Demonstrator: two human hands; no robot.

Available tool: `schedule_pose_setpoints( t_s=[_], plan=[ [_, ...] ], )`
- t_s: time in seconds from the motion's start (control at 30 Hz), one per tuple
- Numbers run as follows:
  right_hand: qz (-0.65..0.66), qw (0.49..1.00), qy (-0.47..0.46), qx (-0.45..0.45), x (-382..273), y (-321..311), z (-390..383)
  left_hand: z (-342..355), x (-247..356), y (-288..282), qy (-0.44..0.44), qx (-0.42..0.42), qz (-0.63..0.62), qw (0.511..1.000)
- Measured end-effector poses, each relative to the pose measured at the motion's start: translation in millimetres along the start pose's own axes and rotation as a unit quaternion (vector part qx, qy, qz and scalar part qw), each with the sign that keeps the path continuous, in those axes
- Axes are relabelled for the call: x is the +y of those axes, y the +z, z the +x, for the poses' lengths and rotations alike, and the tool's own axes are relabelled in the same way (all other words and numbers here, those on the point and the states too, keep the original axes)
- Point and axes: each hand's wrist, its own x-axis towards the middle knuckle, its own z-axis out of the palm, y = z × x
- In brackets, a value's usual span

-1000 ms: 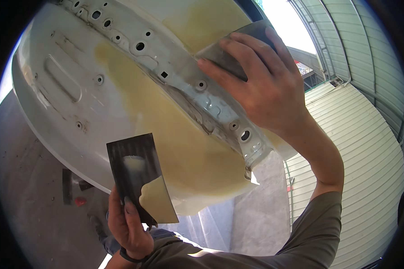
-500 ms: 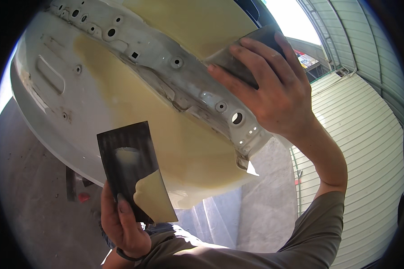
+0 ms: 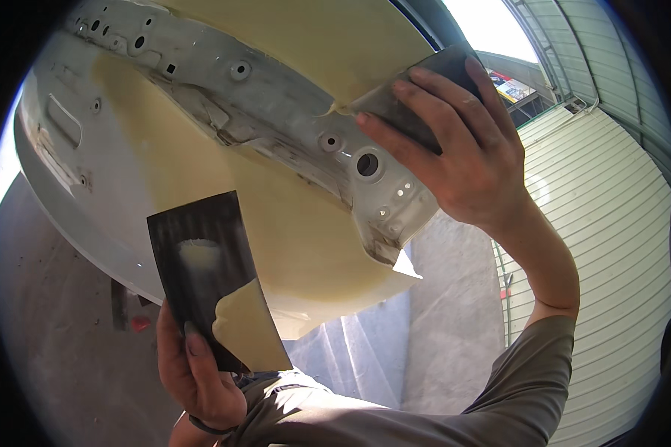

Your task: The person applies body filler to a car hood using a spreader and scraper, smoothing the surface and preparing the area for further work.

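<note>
My left hand (image 3: 201, 384) grips the lower end of a black rectangular putty spreader (image 3: 209, 287), tilted and held up in front of the panel. A thick patch of cream-yellow putty (image 3: 250, 328) sits on its lower right, with a smaller smear higher up. My right hand (image 3: 470, 153) has its fingers spread flat over a second dark spreader (image 3: 395, 108), pressing it against the upper yellow-coated surface (image 3: 313, 45) near its lower edge. A little putty (image 3: 339, 109) shows at that spreader's left corner. The white car body panel (image 3: 115, 201) carries a broad yellow coat (image 3: 298, 231).
A grey metal flange (image 3: 283, 89) with several holes crosses the panel between the two yellow areas. A pale ribbed metal wall (image 3: 596, 246) stands to the right. Below lies a grey floor (image 3: 60, 320) with a small red object (image 3: 140, 324).
The panel has shifted left and up in view. My right hand and its spreader have moved slightly along the upper surface, and putty now shows at the spreader's corner.
</note>
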Motion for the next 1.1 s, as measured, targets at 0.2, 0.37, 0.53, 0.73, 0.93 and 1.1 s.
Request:
schedule_pose_setpoints(
  t_s=[0.2, 0.37, 0.53, 0.73, 0.93, 1.1],
  plan=[
    [0.0, 1.0, 0.007, -0.003, -0.7, -3.9, -32.2, -11.6, -3.7, 22.9, 0.012, -0.006, 0.014, 1.0],
    [0.01, 1.0, 0.018, 0.006, -2.3, -5.6, -51.8, -16.4, -2.1, 33.6, 0.009, -0.016, 0.047, 0.999],
    [0.008, 1.0, 0.02, 0.007, -2.4, -9.9, -65.4, -21.4, -0.5, 47.6, 0.014, -0.025, 0.025, 0.999],
    [0.011, 1.0, 0.027, 0.005, -0.9, -12.1, -87.0, -29.4, 1.2, 66.5, -0.007, -0.047, -0.005, 0.999],
    [0.014, 0.999, 0.049, 0.0, -4.5, -16.4, -103.7, -29.7, -0.4, 81.0, -0.009, -0.073, -0.012, 0.997],
    [0.09, 0.99, 0.104, -0.029, -5.2, -43.1, -120.6, -25.1, 5.1, 97.6, -0.041, -0.095, -0.023, 0.994]
  ],
)
